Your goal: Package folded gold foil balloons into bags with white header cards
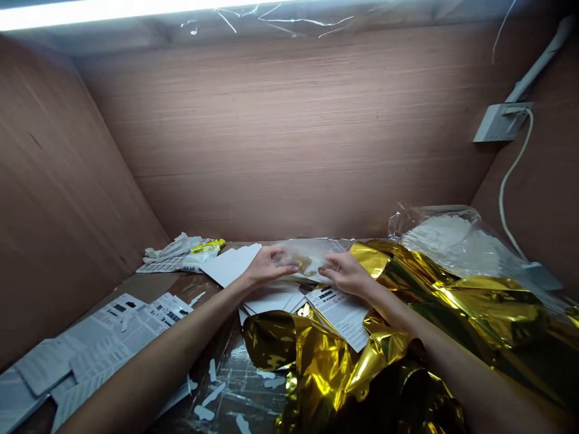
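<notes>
A clear plastic bag (307, 248), blurred in part, stretches between my two hands near the back of the work surface. My left hand (266, 265) is closed on its left side, thumb pointing inward. At the other side my right hand (346, 271) grips the bag with bent fingers. Something gold shows at the bag's lower middle; whether it is inside or behind, I cannot tell. White cards (235, 265) lie beside and beneath my left hand. A printed card (341, 313) lies below my right hand, partly covered by gold foil sheeting (316, 349).
Printed cards (113, 331) spread over the left. A crumpled yellow-and-white wrapper (185, 253) lies at the back left. More gold foil and a clear bag of white pieces (443, 238) fill the right. A power socket (502, 123) with a hanging cable is on the right wall.
</notes>
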A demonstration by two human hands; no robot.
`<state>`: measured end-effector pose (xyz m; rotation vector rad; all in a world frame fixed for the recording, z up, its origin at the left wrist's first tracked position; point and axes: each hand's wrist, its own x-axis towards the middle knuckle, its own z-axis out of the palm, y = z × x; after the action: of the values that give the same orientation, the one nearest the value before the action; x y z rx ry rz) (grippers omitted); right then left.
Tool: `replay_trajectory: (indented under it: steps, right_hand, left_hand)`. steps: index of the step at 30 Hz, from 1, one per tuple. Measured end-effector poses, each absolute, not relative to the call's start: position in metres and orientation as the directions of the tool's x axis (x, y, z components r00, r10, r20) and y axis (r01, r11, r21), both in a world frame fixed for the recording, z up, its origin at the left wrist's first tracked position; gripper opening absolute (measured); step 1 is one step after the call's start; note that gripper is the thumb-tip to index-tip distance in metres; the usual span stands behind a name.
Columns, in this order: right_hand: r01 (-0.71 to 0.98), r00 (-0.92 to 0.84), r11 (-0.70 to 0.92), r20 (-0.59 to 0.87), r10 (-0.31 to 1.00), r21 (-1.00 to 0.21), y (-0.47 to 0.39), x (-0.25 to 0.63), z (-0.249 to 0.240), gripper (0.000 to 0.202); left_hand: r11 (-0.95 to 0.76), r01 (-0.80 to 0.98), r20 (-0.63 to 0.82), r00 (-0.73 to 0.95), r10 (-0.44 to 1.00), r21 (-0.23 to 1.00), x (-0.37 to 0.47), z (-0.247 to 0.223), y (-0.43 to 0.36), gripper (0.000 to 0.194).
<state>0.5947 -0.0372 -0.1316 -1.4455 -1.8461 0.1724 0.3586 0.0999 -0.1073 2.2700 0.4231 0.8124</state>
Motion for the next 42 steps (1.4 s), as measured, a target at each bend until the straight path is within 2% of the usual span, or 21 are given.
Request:
replay_trajectory:
  steps: [1,3,6,8,12,17,20,23,27,34,35,36,39,40,42]
  right_hand:
    - [0.760,-0.056,0.354,0.488,0.871,-0.545,-0.037,0.594,-0.132,0.004]
    - [0.742,-0.037,0.367,0.513,0.858,-0.560,-0.037,0.593,-0.134,0.014]
    - [0.745,0.014,0.366,0.562,0.827,-0.557,-0.036,0.588,-0.138,0.021]
    - [0.771,0.064,0.346,0.606,0.793,-0.535,-0.036,0.585,-0.142,0.021]
    - [0.825,0.113,0.345,0.729,0.675,-0.448,-0.036,0.582,-0.146,0.032]
    - [0.848,-0.013,0.441,0.819,0.573,-0.295,-0.037,0.576,-0.147,0.036]
    - [0.858,-0.028,0.443,0.836,0.548,-0.262,-0.035,0.571,-0.147,0.030]
    - [0.842,0.090,0.401,0.826,0.556,-0.362,-0.033,0.567,-0.146,0.018]
    - [0.789,0.269,0.314,0.756,0.597,-0.528,-0.031,0.567,-0.144,0.015]
    - [0.750,0.279,0.297,0.689,0.669,-0.592,-0.032,0.571,-0.149,0.017]
    - [0.743,0.280,0.303,0.689,0.669,-0.597,-0.032,0.572,-0.150,0.020]
    - [0.737,0.280,0.309,0.687,0.671,-0.602,-0.032,0.573,-0.151,0.032]
    - [0.711,0.277,0.321,0.669,0.689,-0.625,-0.031,0.576,-0.154,0.088]
    - [0.704,0.276,0.329,0.669,0.691,-0.630,-0.031,0.577,-0.154,0.099]
    - [0.699,0.265,0.356,0.686,0.677,-0.621,-0.032,0.578,-0.153,0.097]
  left_hand:
    - [-0.704,0.066,0.431,0.750,0.502,0.707,0.359,-0.108,0.098,0.038]
    - [-0.690,0.058,0.436,0.737,0.517,0.721,0.359,-0.110,0.094,0.037]
    - [-0.678,0.048,0.455,0.706,0.543,0.734,0.361,-0.113,0.089,0.052]
    - [-0.657,0.039,0.454,0.692,0.561,0.753,0.363,-0.115,0.089,0.054]
    - [-0.590,0.039,0.411,0.680,0.607,0.806,0.365,-0.121,0.096,0.036]
    - [-0.522,0.038,0.370,0.660,0.653,0.852,0.366,-0.123,0.105,0.040]
    - [-0.495,0.047,0.347,0.656,0.670,0.868,0.365,-0.122,0.105,0.044]
    - [-0.471,0.063,0.322,0.650,0.688,0.880,0.365,-0.122,0.105,0.043]
    - [-0.440,0.085,0.287,0.646,0.707,0.894,0.366,-0.122,0.106,0.043]
    - [-0.434,0.107,0.269,0.647,0.714,0.895,0.366,-0.120,0.104,0.042]
    - [-0.439,0.109,0.271,0.648,0.712,0.892,0.366,-0.120,0.104,0.041]
    - [-0.444,0.111,0.273,0.649,0.710,0.889,0.365,-0.120,0.104,0.041]
    - [-0.463,0.115,0.284,0.655,0.700,0.879,0.364,-0.121,0.104,0.041]
    - [-0.470,0.116,0.287,0.656,0.698,0.875,0.364,-0.121,0.105,0.041]
    - [-0.479,0.119,0.292,0.658,0.694,0.870,0.364,-0.123,0.106,0.041]
